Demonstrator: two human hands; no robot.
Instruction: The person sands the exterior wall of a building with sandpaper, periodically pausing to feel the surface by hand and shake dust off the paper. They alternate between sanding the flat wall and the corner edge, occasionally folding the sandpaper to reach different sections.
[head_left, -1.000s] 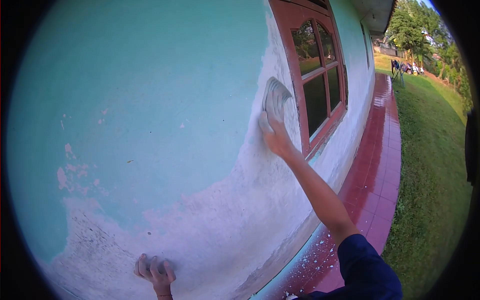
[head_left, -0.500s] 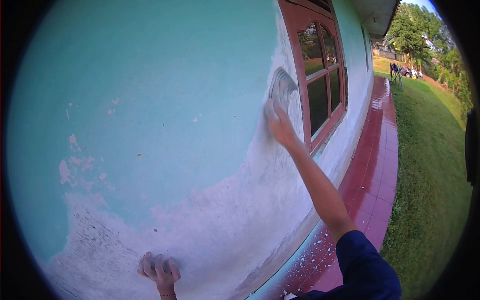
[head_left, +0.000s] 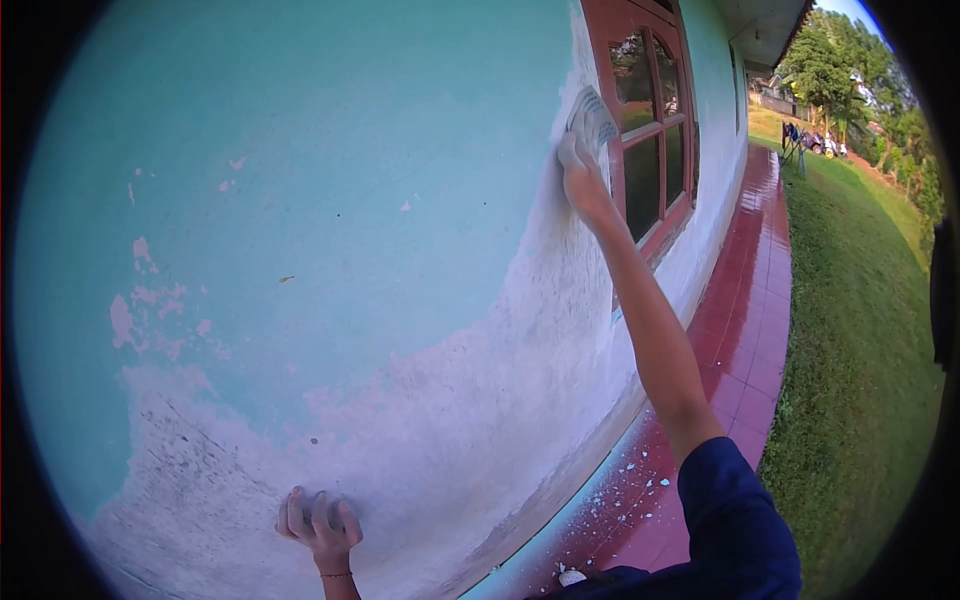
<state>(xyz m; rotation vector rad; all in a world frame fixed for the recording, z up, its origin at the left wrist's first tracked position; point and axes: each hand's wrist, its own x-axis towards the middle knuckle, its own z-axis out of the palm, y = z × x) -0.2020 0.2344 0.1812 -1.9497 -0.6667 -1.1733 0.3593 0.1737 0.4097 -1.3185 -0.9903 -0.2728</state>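
Note:
My right hand (head_left: pixel 584 180) presses a greyish sheet of sandpaper (head_left: pixel 593 116), printed on its back, against the wall beside the window frame. The wall (head_left: pixel 340 160) is painted turquoise, with a worn whitish area (head_left: pixel 440 420) along its lower part and up towards the window. Low on that whitish area rests my left hand (head_left: pixel 320 522), fingers bent and apart, fingertips on the surface. It holds nothing that I can see. The palm side of both hands is hidden.
A brown-red window frame (head_left: pixel 618 170) with glass panes borders the right hand. Below runs a red tiled ledge (head_left: pixel 735 330), strewn with paint flakes (head_left: pixel 625 480) near me. Grass (head_left: pixel 840 400) lies to the right, with a rack (head_left: pixel 793 143) and trees farther off.
My right hand and the sandpaper have moved up along the window frame, and the arm is stretched farther. My left hand stays at nearly the same place on the wall.

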